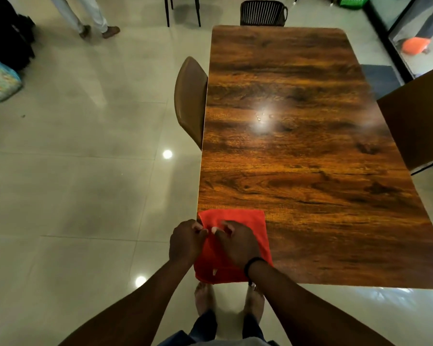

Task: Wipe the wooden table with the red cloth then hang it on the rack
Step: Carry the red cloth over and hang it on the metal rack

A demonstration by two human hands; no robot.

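Here I have both hands on the red cloth (238, 221), which lies flat at the near left corner of the wooden worktop (298, 146), its near edge hanging a little over the rim. My left hand (185, 242) pinches a fold of the cloth at the corner, fingers curled narrow, and my right hand (235, 243) grips the same fold just beside it, fingers also curled. I think I hold it so to gather the cloth into a pad for wiping. Ahead of my hands the whole worktop is bare, with some small drops in the glare (264, 117). A brown chair (189, 101) stands ahead to the left. I see no rack.
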